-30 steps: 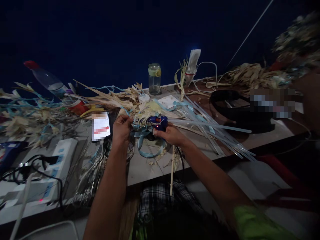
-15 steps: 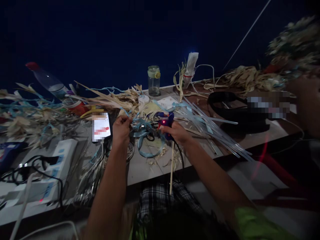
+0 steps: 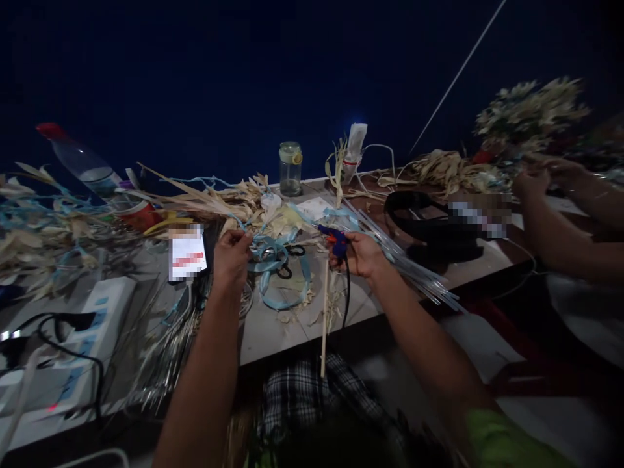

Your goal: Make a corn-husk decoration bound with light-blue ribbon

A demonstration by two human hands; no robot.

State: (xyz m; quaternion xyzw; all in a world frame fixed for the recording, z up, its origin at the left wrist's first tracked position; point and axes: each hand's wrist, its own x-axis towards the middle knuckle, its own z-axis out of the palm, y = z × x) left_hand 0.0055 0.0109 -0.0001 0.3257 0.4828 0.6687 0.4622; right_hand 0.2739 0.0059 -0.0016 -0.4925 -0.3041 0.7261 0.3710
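Observation:
My right hand is wrapped round a blue glue gun with an orange trigger; its nozzle points left and a black cord hangs down. My left hand is closed in a pinch at the end of a thin blue-wrapped stem; the fingertips are partly dark. Between the hands, loops of light blue ribbon lie on the table beside black-handled scissors. A thin wooden stick juts over the table's front edge below the glue gun.
A lit phone, a power strip and a tilted bottle are on the left. Behind stands a glass jar. Clear sticks and a black headband-like object lie right. Another person's hands work at far right.
My right hand has turned the glue gun and drawn it a little right, away from my left hand. The camera view has shifted right, showing more of the other person's hands.

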